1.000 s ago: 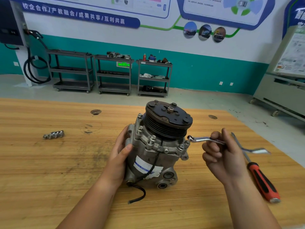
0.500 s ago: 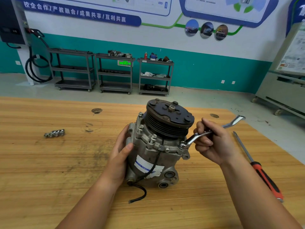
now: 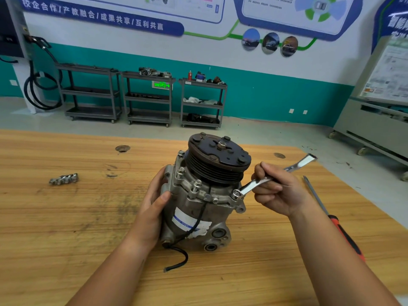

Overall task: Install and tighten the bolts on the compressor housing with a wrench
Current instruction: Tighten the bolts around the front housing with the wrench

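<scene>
Right grip [image 3: 276, 192] is curled round the wrench [image 3: 250, 187] at mid-shank, pinching it. The ring end sits over a bolt [image 3: 235, 194] at the near-right corner of the compressor [image 3: 192, 208]. Left grip [image 3: 154, 208] wraps the compressor's left side, thumb on the front, bracing it where it stands upright on the surface [image 3: 66, 228].

For a good turn, I judge the ring should sit fully down and square on the head before any pull. The handle angles up and away, so a tilted ring could slip and round the corners. A hold nearer the free end would give more leverage for the final tightening. The left grip should press against the swing so the body does not spin.

Spare bolts [image 3: 64, 178] lie well to the left, and a screwdriver [image 3: 340, 230] lies on the right.
</scene>
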The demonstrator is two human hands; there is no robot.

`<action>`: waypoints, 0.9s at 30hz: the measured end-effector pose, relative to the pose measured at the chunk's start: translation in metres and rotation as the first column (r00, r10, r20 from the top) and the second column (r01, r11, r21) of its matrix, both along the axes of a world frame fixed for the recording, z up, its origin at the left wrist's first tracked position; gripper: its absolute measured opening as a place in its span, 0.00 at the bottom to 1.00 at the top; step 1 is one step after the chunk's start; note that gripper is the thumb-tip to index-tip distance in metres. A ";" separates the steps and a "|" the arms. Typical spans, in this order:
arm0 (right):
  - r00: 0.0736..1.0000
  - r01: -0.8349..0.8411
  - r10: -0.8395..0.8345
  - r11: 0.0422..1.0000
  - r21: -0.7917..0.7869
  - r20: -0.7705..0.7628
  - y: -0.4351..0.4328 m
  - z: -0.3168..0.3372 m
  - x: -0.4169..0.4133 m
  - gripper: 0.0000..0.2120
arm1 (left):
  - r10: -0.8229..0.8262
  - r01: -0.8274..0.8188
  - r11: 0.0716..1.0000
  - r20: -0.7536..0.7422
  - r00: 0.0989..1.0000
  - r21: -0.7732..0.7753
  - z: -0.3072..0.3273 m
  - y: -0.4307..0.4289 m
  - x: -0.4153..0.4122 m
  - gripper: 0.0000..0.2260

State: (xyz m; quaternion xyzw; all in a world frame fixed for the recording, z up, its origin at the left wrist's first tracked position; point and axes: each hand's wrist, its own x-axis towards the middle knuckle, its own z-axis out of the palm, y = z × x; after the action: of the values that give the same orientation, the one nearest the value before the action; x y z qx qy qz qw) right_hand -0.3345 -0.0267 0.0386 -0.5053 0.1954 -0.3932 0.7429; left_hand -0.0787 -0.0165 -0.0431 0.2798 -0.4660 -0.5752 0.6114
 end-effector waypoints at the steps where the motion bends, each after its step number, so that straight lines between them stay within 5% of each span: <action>1: 1.000 -0.009 0.009 1.000 0.005 0.017 0.002 -0.002 -0.001 0.09 | 0.001 -0.001 1.000 0.000 1.000 -0.002 0.000 0.000 0.000 0.49; 9: 0.927 0.374 -0.374 0.927 -0.012 0.018 0.033 -0.014 0.011 0.21 | 0.001 -0.001 1.000 -0.012 1.000 0.002 -0.001 0.000 0.000 0.49; 16: 0.636 0.726 -0.771 0.615 -0.308 -0.040 0.095 -0.026 0.035 0.19 | 0.009 -0.009 1.000 -0.020 1.000 -0.001 -0.001 0.000 0.000 0.48; 21: 0.536 0.785 -0.844 0.510 -0.352 -0.029 0.123 -0.019 0.065 0.08 | 0.022 -0.022 1.000 -0.015 1.000 -0.003 -0.002 0.000 0.000 0.48; 27: 0.563 0.728 -0.825 0.524 -0.442 -0.050 0.139 -0.025 0.096 0.29 | 0.008 -0.009 1.000 -0.025 1.000 -0.009 0.000 0.001 0.000 0.48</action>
State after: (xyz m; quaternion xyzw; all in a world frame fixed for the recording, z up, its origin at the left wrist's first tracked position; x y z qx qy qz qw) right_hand -0.2380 0.1126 0.0136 -0.5392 0.4163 -0.6461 0.3442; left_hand -0.0790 -0.0154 -0.0430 0.2716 -0.4597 -0.5739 0.6210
